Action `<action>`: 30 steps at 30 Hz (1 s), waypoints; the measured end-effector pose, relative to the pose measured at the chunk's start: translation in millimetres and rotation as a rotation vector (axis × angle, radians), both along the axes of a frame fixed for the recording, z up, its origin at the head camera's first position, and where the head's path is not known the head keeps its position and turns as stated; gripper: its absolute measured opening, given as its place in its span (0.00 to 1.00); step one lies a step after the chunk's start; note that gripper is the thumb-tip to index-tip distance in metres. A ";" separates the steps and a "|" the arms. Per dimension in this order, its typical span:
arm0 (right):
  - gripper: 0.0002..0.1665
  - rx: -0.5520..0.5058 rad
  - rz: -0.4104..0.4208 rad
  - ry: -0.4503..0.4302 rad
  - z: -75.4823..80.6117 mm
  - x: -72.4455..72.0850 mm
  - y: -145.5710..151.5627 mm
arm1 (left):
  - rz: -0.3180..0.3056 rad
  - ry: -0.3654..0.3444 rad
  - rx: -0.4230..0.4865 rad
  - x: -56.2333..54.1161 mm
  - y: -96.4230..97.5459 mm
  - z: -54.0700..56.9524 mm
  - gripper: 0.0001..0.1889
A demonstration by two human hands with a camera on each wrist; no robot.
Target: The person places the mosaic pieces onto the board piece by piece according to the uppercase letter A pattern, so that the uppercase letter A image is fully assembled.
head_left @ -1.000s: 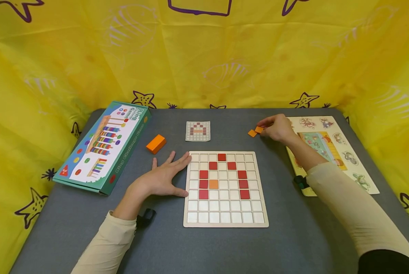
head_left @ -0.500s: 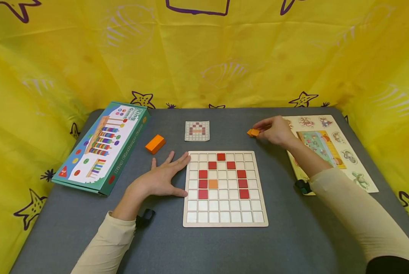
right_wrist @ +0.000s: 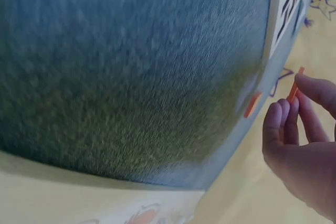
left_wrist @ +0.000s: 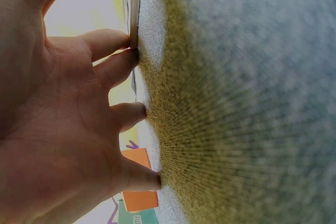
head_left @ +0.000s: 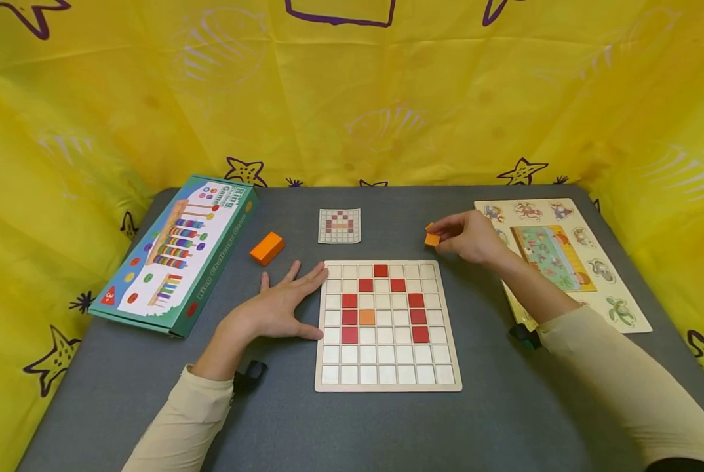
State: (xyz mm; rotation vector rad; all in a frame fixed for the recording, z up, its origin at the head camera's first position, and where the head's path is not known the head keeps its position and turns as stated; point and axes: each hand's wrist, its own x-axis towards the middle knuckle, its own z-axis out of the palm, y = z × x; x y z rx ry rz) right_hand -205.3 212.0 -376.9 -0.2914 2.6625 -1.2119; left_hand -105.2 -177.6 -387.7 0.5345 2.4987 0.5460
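A pale wooden grid board (head_left: 390, 387) lies in the middle of the head view, with several red square tiles (head_left: 349, 335) and one orange tile (head_left: 366, 317) in its cells. My left hand (head_left: 272, 308) spreads its fingers beside it, thumb and index fingertip at its left edge. Beyond the board's far right corner, my right hand (head_left: 472, 237) pinches an orange square tile (right_wrist: 296, 85) between thumb and fingers. A second orange tile (right_wrist: 253, 105) lies on the grey table close by, partly hidden behind the held one in the head view.
A pattern card (head_left: 339, 226) lies behind the board. To its left are an orange block (head_left: 267, 248) and a green ring-game box (head_left: 177, 252). A puzzle board with animal pictures (head_left: 620, 311) lies under my right forearm. A yellow curtain (head_left: 352, 98) surrounds the table.
My right hand has moved slightly left and toward me, carrying the orange tile in front of the other one. My left hand has stayed in place at the board's edge.
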 end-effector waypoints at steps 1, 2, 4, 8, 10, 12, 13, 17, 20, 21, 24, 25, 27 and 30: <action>0.21 -0.007 0.009 0.002 0.4 1.8 -1.2 | 0.002 -0.001 0.001 0.0 -0.2 -0.1 0.60; 0.20 -0.014 0.019 0.004 0.8 3.7 -2.4 | 0.003 -0.003 0.002 0.0 -0.3 -0.1 0.60; 0.19 -0.022 0.039 0.005 1.5 7.5 -5.0 | 0.004 -0.005 0.002 0.0 -0.6 -0.1 0.60; 0.18 -0.022 0.087 0.021 2.1 14.6 -10.7 | 0.004 -0.008 0.001 -0.1 -0.8 0.0 0.61; 0.18 -0.013 0.102 0.029 2.5 18.1 -13.8 | 0.002 -0.009 -0.001 -0.3 -0.9 0.0 0.61; 0.18 -0.005 0.110 0.029 2.9 21.5 -16.6 | -0.001 -0.008 -0.003 -0.4 -0.7 0.0 0.61; 0.18 -0.001 0.111 0.024 3.2 23.3 -18.1 | -0.004 -0.005 -0.003 -0.6 -0.6 0.1 0.61; 0.18 0.005 0.129 -0.001 4.2 31.0 -23.1 | -0.014 0.007 -0.003 -0.7 -0.3 0.0 0.61; 0.18 0.002 0.147 -0.009 4.8 36.5 -27.3 | -0.016 0.009 -0.003 -0.8 -0.2 -0.1 0.61; 0.18 -0.001 0.153 -0.010 5.0 38.1 -28.9 | -0.015 0.008 -0.003 -0.8 -0.1 0.1 0.61; 0.18 -0.017 0.163 -0.011 5.2 42.8 -33.7 | -0.013 0.003 -0.002 -0.9 0.1 0.7 0.61; 0.18 -0.023 0.168 -0.009 5.1 44.5 -35.0 | -0.012 0.001 -0.001 -0.9 0.2 1.0 0.61; 0.18 -0.031 0.179 -0.004 4.4 47.4 -37.6 | -0.011 -0.002 0.000 -0.9 0.5 1.7 0.61; 0.19 -0.031 0.198 -0.002 2.7 52.1 -40.8 | -0.012 -0.002 0.000 -1.1 0.6 2.1 0.61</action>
